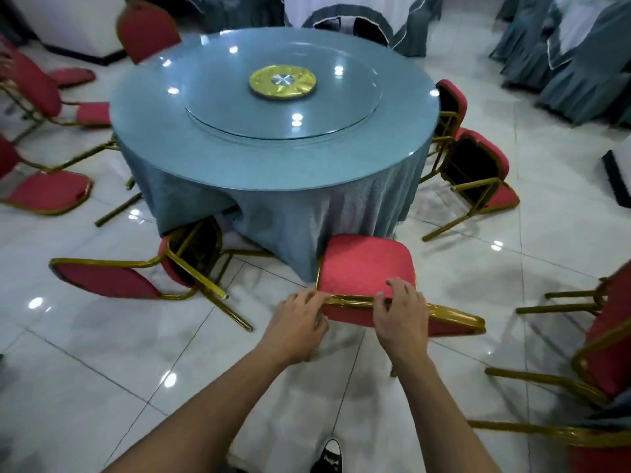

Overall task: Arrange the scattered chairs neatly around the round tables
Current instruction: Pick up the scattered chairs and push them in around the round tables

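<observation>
Bare forearms, no sleeves — one black-and-white sneaker [327,456] below

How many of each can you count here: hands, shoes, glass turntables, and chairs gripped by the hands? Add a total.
Hands: 2, the left hand and the right hand
Shoes: 1, the black shoe
Glass turntables: 1, the glass turntable
Chairs gripped: 1, the red chair
Total: 5

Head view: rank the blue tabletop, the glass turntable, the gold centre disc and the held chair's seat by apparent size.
1. blue tabletop
2. glass turntable
3. held chair's seat, though it is nearer the camera, which inflates it
4. gold centre disc
</observation>
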### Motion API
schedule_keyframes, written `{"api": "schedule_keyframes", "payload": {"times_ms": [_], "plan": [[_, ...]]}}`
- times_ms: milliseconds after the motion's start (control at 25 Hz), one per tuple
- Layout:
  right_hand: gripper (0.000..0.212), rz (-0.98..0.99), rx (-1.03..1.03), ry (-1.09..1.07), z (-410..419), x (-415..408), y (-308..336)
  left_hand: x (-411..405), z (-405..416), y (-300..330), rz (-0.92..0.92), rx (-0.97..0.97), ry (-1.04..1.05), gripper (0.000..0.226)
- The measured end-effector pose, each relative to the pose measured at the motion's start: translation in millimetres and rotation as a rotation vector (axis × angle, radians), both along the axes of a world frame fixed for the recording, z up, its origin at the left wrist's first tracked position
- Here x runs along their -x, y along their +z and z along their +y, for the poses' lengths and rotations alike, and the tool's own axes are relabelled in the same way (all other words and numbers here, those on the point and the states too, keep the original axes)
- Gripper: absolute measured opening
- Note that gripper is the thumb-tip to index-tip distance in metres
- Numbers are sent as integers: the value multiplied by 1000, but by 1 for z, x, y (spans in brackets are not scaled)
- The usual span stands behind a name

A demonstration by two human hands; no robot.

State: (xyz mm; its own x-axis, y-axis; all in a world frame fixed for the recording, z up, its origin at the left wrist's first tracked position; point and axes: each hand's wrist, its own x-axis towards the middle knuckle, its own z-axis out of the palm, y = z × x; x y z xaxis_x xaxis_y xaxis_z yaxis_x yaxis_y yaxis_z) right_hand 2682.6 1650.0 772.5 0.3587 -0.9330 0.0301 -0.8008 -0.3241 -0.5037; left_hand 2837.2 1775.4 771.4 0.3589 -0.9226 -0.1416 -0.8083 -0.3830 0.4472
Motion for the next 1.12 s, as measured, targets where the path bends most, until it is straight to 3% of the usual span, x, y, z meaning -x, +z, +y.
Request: {"api": "schedule_keyframes", "payload": {"times_ms": [360, 680, 1120], "plan": [[41, -57, -84, 339, 146, -202, 25, -149, 180, 40, 35, 148, 395, 41], [36, -40, -169, 538, 304, -371, 23, -281, 358, 22, 17, 102, 647, 37], [33, -17, -262, 693, 331, -628, -35, -511, 404, -20, 114, -22, 753, 37]]}}
